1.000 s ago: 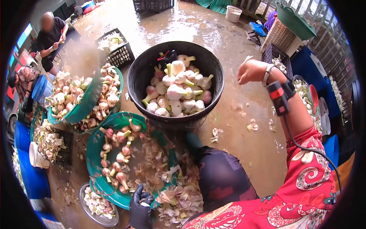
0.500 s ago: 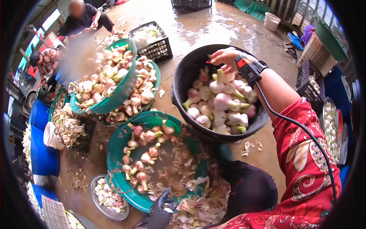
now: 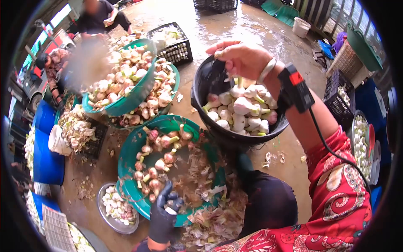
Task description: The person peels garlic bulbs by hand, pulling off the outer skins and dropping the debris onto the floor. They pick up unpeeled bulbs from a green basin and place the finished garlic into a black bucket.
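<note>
My left hand [image 3: 164, 212], in a dark glove, is over the near rim of a green basin [image 3: 126, 168], fingers curled around a small whitish piece [image 3: 170, 211]. Garlic bulbs with stem stubs [image 3: 153, 173] lie in the basin beside loose dry skins [image 3: 197, 168]. My right hand [image 3: 243, 59], bare and wearing a wrist device, is raised over the far rim of a black bucket [image 3: 201, 122]. Its thumb and forefinger are pinched together above a dark shape; I cannot tell what they hold. Cleaned white garlic bulbs [image 3: 241, 107] fill the bucket below.
Stacked green basins [image 3: 117, 110] heaped with garlic stand at the upper left. A clear bowl of cloves [image 3: 119, 210] sits left of my basin, and peeled skins [image 3: 218, 222] pile by my knee. A black crate [image 3: 178, 52] stands beyond. Two people sit at the far left.
My right hand has risen from the bulbs to above the bucket's far rim, its fingers now pinched. My left hand has moved up and left over the basin's near edge.
</note>
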`<state>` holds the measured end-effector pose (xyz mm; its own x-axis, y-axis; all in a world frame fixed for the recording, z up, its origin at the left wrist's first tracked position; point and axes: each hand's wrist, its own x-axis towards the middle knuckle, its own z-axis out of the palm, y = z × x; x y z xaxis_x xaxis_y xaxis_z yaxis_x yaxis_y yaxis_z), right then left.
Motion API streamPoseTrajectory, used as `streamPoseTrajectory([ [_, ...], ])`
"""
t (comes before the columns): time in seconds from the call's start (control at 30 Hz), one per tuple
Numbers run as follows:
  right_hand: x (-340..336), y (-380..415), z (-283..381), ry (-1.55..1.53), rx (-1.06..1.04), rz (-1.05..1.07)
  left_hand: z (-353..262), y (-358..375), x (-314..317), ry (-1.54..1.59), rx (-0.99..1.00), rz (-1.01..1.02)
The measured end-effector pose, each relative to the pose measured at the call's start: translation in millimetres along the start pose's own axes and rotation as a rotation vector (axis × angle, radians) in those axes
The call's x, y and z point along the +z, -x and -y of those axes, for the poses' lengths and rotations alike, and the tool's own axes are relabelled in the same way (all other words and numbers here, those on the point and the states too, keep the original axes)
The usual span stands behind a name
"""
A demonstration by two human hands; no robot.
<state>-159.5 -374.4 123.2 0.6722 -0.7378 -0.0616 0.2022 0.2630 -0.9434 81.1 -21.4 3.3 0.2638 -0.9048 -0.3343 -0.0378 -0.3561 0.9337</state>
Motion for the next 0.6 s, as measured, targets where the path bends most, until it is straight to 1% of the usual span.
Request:
streamPoseTrajectory([
  [0.07,47,18,-6,0.042,-0.051,0.038,-22,-3,3,0.064,0.190,-0.022],
  [0.1,68,28,-14,0.117,-0.031,0.052,-34,-4,3,0.221,0.209,0.038],
  [0.13,90,38,-22,0.192,-0.013,0.065,-55,4,11,0.038,0.256,-0.023],
  [0.2,137,62,-40,0.201,0.025,0.124,-79,15,21,0.027,0.286,-0.014],
  [0.23,152,67,-56,0.107,0.038,0.189,-67,10,22,-0.029,0.388,-0.029],
  [0.27,165,71,-70,0.012,0.059,0.259,-56,7,19,-0.137,0.397,0.018],
  [0.3,178,80,-76,-0.047,0.123,0.255,-35,-3,10,-0.440,0.578,0.013],
  [0.33,188,85,-82,-0.121,0.145,0.307,-16,0,-1,-0.754,0.727,0.006],
  [0.37,199,90,-86,-0.138,0.146,0.307,-24,12,3,-0.625,0.724,-0.053],
  [0.4,209,93,-90,-0.152,0.150,0.313,-28,21,7,-0.117,0.414,-0.045],
  [0.43,216,95,-97,-0.165,0.167,0.353,-34,25,8,0.065,0.419,-0.027],
  [0.47,227,98,-105,-0.184,0.167,0.330,-34,33,6,0.252,0.425,-0.014],
  [0.5,237,102,-112,-0.206,0.207,0.341,-20,35,-1,0.261,0.400,-0.066],
  [0.53,245,105,-117,-0.224,0.236,0.343,2,30,-10,0.356,0.406,-0.027],
  [0.57,252,108,-122,-0.221,0.228,0.396,10,32,-15,0.451,0.411,0.018],
  [0.6,259,113,-121,-0.169,0.244,0.386,14,34,-20,0.499,0.474,0.034],
])
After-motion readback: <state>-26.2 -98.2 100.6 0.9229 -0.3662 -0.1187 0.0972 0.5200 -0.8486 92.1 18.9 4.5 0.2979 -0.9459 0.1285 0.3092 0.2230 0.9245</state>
